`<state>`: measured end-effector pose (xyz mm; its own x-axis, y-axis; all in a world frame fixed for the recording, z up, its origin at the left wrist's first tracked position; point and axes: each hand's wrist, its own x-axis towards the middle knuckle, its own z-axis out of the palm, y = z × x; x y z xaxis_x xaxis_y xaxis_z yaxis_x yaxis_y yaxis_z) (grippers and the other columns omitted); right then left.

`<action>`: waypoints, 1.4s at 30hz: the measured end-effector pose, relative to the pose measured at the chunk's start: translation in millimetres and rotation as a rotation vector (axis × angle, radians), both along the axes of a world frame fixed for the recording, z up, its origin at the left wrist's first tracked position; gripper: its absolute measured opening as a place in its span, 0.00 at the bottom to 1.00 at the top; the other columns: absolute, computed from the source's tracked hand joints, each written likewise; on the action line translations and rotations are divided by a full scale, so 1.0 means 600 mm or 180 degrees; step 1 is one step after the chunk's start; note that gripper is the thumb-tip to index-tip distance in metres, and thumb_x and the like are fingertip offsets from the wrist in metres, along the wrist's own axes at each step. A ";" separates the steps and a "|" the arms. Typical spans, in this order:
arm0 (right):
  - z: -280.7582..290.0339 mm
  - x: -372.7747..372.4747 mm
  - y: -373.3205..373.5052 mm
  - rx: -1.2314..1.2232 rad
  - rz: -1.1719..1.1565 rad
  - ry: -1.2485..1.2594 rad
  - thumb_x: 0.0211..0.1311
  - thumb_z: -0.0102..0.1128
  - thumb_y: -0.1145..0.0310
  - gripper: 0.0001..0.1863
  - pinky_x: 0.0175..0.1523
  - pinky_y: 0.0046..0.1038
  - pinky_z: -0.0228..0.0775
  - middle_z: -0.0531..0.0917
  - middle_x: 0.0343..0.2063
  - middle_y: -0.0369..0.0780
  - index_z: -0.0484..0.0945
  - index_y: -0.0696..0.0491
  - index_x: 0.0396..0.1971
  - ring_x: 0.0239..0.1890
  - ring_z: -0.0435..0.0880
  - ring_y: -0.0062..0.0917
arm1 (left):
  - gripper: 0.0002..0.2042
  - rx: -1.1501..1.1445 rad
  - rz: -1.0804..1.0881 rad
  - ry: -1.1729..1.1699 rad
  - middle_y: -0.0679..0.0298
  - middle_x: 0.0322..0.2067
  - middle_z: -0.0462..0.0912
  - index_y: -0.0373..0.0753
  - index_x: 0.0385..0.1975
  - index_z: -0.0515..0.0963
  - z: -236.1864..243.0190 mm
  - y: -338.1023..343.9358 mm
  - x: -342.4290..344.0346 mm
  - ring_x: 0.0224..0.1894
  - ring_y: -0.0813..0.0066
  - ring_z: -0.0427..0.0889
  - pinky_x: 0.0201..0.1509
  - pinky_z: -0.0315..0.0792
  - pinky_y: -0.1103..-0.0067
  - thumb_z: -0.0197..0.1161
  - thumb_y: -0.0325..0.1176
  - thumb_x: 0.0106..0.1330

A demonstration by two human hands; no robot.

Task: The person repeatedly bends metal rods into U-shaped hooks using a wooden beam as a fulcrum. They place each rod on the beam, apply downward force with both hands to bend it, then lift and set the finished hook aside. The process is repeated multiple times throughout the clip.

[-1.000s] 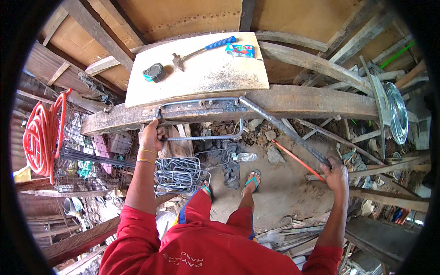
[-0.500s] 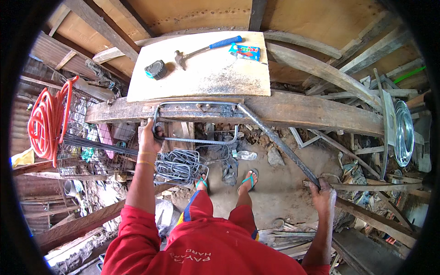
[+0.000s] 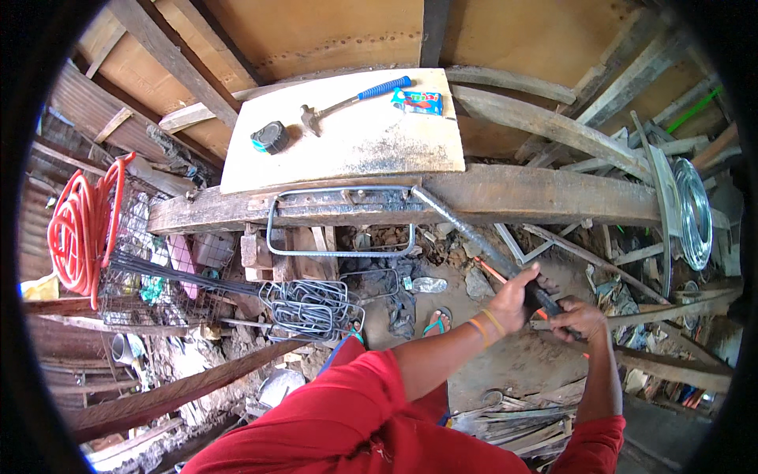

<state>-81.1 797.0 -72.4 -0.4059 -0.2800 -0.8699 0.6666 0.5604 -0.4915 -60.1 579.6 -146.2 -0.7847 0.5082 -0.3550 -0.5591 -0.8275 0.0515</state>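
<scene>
One dark pipe point(image 3: 477, 238) slants from the centre of the frame down toward the lower right, its upper end meeting the right top corner of one bent metal loop point(image 3: 341, 253). This loop lies against one thick timber beam point(image 3: 545, 193) at centre, its lower side hanging below the beam's edge. Many more loops lie in one tangled pile point(image 3: 308, 308) below and left of centre, too overlapped to count. On one pale board point(image 3: 260, 170) at upper centre are three things: one hammer point(image 3: 335, 109), one tape measure point(image 3: 271, 137) and one blue packet point(image 3: 418, 102).

Both hands are at the pipe's lower part, right of centre. The left hand point(image 3: 517, 300) crosses the body from the lower edge, forearm slanting up to the right, fingers loosely curved at the pipe; how firmly it grips I cannot tell. The right hand point(image 3: 586, 318), its forearm nearly vertical, wraps its fingers around the pipe near the bottom end.

One wire mesh basket point(image 3: 134, 304) stands at left; pink and green pieces show through its mesh, though whether inside or behind is unclear. One bundle of dark rods point(image 3: 181, 274) runs across it. One orange hose coil point(image 3: 75, 229) hangs at far left.
</scene>
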 end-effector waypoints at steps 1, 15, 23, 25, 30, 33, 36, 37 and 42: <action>-0.009 0.013 0.009 0.0072 -0.0258 -0.0003 0.60 0.70 0.66 0.10 0.19 0.21 0.59 0.78 0.17 0.34 0.79 0.54 0.31 0.15 0.73 0.17 | 0.16 0.0371 0.0128 -0.0224 0.63 0.27 0.77 0.43 0.32 0.74 -0.001 0.019 -0.004 0.36 0.63 0.80 0.49 0.75 0.65 0.70 0.48 0.66; -0.038 0.501 -0.535 0.1422 -0.1279 0.2178 0.67 0.66 0.62 0.12 0.22 0.24 0.61 0.73 0.18 0.31 0.78 0.54 0.39 0.18 0.69 0.16 | 0.11 -0.0381 -0.1210 0.0056 0.75 0.22 0.67 0.50 0.31 0.70 0.029 -0.374 0.271 0.23 0.77 0.67 0.31 0.67 0.72 0.67 0.41 0.70; -0.026 0.513 -0.576 -0.0453 -0.2482 0.1378 0.71 0.62 0.65 0.10 0.21 0.23 0.58 0.70 0.16 0.29 0.73 0.51 0.30 0.16 0.67 0.14 | 0.11 -0.0337 -0.1545 -0.0155 0.72 0.21 0.67 0.49 0.32 0.70 0.032 -0.407 0.263 0.23 0.74 0.69 0.33 0.72 0.66 0.65 0.43 0.71; -0.001 0.496 -0.552 -0.0551 -0.2435 0.1118 0.71 0.61 0.63 0.11 0.22 0.24 0.60 0.71 0.17 0.30 0.72 0.52 0.31 0.17 0.68 0.14 | 0.13 -0.0224 -0.1576 -0.0181 0.65 0.25 0.77 0.44 0.32 0.70 0.034 -0.398 0.257 0.30 0.66 0.77 0.44 0.75 0.64 0.63 0.43 0.73; 0.031 0.506 -0.513 -0.0405 -0.1780 0.1175 0.72 0.60 0.57 0.14 0.23 0.26 0.62 0.73 0.19 0.31 0.72 0.52 0.35 0.18 0.70 0.17 | 0.13 -0.1399 -0.1836 0.1106 0.61 0.41 0.84 0.39 0.50 0.74 0.024 -0.483 0.237 0.42 0.70 0.85 0.46 0.79 0.74 0.63 0.38 0.72; 0.076 0.570 -0.473 0.0047 -0.1470 0.1042 0.71 0.61 0.53 0.18 0.26 0.27 0.65 0.77 0.21 0.34 0.76 0.56 0.38 0.21 0.73 0.19 | 0.16 -0.2564 -0.0984 0.0063 0.60 0.48 0.82 0.40 0.55 0.73 0.025 -0.613 0.226 0.46 0.65 0.83 0.50 0.78 0.68 0.61 0.33 0.69; 0.102 0.623 -0.428 0.0283 -0.1261 0.0925 0.70 0.62 0.52 0.19 0.27 0.27 0.65 0.77 0.21 0.34 0.77 0.57 0.35 0.22 0.72 0.18 | 0.11 -0.2859 0.0036 -0.0390 0.65 0.33 0.84 0.47 0.45 0.76 0.005 -0.743 0.212 0.35 0.67 0.83 0.42 0.78 0.68 0.62 0.39 0.65; 0.097 0.631 -0.418 0.0205 -0.1346 0.0998 0.70 0.63 0.52 0.20 0.28 0.27 0.66 0.77 0.21 0.34 0.77 0.57 0.35 0.23 0.72 0.18 | 0.11 -0.3305 0.0418 -0.0769 0.67 0.36 0.80 0.47 0.45 0.76 -0.006 -0.769 0.195 0.36 0.69 0.81 0.40 0.75 0.69 0.60 0.37 0.64; 0.032 0.618 -0.415 0.0121 -0.1430 0.1287 0.69 0.64 0.52 0.21 0.31 0.26 0.66 0.77 0.21 0.34 0.77 0.58 0.36 0.26 0.72 0.17 | 0.13 -0.3329 0.1030 -0.0612 0.66 0.31 0.84 0.45 0.45 0.78 -0.032 -0.844 0.115 0.32 0.67 0.84 0.36 0.78 0.66 0.55 0.45 0.74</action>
